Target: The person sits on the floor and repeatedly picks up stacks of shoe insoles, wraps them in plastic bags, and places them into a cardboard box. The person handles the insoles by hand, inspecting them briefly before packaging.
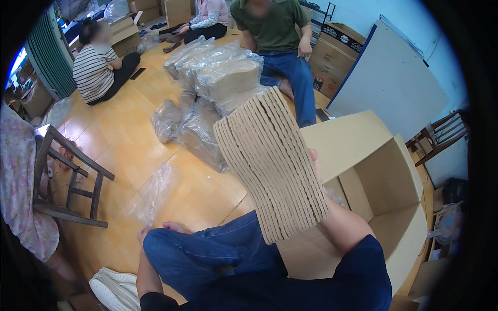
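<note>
A thick stack of tan insoles [272, 166], with curved sides and rough edges, is raised in front of me. My right hand [315, 161] grips it from behind; only a few fingertips show past its right edge. Low beside my bent left knee, my left hand [142, 233] is closed at the near end of a clear plastic bag [155, 194]. That bag trails limply over the floor, and the knee hides part of the hand. Beyond the stack lies a pile of similar tan pieces wrapped in clear plastic [223, 75].
A large open cardboard box [389, 176] stands close on my right. To the left, a dark wooden stool [78, 176] lies tipped over near white shoes [114, 287]. Across the pile sits a person in a green shirt [272, 26]; other people sit farther back. A white board [389, 72] leans behind.
</note>
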Demonstrator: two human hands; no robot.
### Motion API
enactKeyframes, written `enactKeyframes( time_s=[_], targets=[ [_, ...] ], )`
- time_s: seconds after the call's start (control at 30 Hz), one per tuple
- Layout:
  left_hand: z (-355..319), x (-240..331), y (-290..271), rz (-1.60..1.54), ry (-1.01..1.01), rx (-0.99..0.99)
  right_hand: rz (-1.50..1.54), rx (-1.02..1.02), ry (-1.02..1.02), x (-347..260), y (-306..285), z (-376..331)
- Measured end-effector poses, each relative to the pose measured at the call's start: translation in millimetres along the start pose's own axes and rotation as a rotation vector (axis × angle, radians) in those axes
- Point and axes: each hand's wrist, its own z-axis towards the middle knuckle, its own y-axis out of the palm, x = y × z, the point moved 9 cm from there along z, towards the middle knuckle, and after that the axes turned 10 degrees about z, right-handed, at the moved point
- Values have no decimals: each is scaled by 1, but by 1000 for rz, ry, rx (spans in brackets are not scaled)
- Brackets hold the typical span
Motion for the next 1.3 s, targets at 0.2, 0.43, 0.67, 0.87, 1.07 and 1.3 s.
enactKeyframes(
  time_s=[0.2, 0.43, 0.67, 0.87, 1.07, 1.3],
  targets=[
    [-23, -64, 43, 77, -194, -209, -51, 5, -105, -15, -2, 1],
    [-46, -59, 56, 84, -165, -435, 0, -27, -29, -8, 0, 3],
    [-132, 201, 5, 339, 550, 106, -716, 398, -112, -11, -21, -4],
    [-367, 286, 252, -308, 595, -945, -1292, 185, -387, 11, 6, 16],
    [-408, 283, 321, -684, 244, -1157, -2301, 221, -482, 37, 8, -8],
    [-312, 245, 298, -571, 51, -1156, -1601, 384, -363, 20, -78, 41]
  ],
)
